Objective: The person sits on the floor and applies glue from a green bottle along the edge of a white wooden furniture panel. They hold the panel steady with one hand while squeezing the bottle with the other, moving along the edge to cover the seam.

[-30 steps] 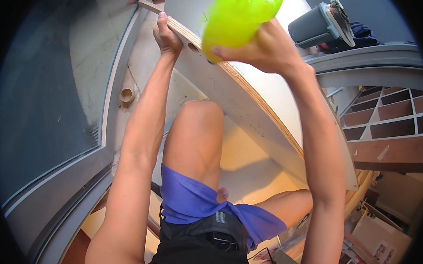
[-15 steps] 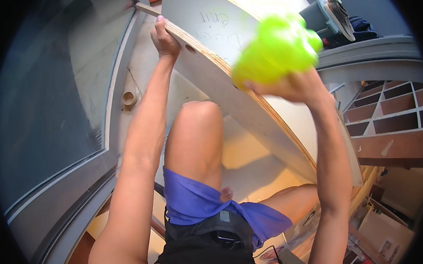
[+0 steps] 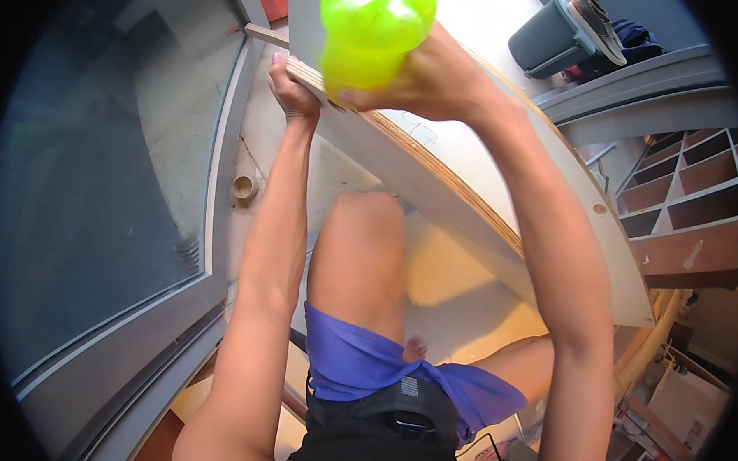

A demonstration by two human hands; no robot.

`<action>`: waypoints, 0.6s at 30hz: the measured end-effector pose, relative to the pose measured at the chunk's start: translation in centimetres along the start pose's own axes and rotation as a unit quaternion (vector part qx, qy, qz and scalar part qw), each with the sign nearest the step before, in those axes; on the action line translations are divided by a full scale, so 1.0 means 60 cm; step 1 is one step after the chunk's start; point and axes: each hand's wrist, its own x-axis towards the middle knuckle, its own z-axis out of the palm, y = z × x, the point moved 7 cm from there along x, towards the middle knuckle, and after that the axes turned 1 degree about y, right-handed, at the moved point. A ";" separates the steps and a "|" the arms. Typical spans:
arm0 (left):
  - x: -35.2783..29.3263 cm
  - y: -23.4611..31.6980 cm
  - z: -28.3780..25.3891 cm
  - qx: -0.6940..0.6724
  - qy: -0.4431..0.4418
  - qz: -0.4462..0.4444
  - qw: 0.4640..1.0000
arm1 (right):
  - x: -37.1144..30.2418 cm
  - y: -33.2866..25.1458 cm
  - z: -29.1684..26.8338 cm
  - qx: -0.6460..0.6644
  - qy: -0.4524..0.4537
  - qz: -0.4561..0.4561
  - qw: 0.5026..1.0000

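My right hand (image 3: 421, 83) is wrapped round a bright lime-green plastic bottle (image 3: 369, 37), its bumpy base toward the top of the view. The bottle's lower end comes down to the layered edge of a pale plywood panel (image 3: 438, 163), near my left hand. Whether it touches the edge I cannot tell, and its mouth is hidden. My left hand (image 3: 294, 89) closes round the far left end of that panel, which stands on edge slantwise in front of my knee. A second pale panel with dark handwriting (image 3: 471, 165) lies behind it.
A large glazed door (image 3: 108, 161) fills the left side. Beside it, a short round tube (image 3: 243, 188) sits on the floor. A grey bin (image 3: 554, 41) with shoes stands at the far right, above a compartmented shelf unit (image 3: 692, 183). Assorted clutter (image 3: 656, 441) lies at the lower right.
My right hand has carried the bottle left along the panel edge, toward my left hand. My left hand keeps its grip on the panel's end. The whole view has shifted slightly.
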 end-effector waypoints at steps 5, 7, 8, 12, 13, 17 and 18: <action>-0.017 -0.019 -0.003 0.030 0.030 -0.054 0.998 | -0.062 -0.007 -0.046 0.019 -0.005 0.030 0.999; -0.015 -0.012 -0.009 0.085 0.077 -0.004 0.993 | -0.059 -0.001 -0.046 0.025 -0.013 0.059 0.998; 0.001 -0.009 -0.025 0.123 0.105 0.034 0.986 | -0.038 -0.011 -0.035 0.008 0.006 0.030 1.000; -0.024 -0.019 0.011 0.215 0.044 0.067 0.973 | 0.006 0.021 -0.004 -0.020 0.071 -0.034 0.997; -0.020 -0.009 0.002 0.237 0.041 0.099 0.965 | 0.022 0.022 0.008 -0.010 0.051 -0.029 0.998; -0.008 0.022 -0.036 0.346 0.047 0.242 0.905 | 0.025 0.000 0.010 -0.029 -0.016 -0.003 0.999; -0.013 0.027 -0.034 0.365 0.044 0.256 0.894 | 0.011 -0.012 -0.002 -0.007 -0.019 -0.025 0.999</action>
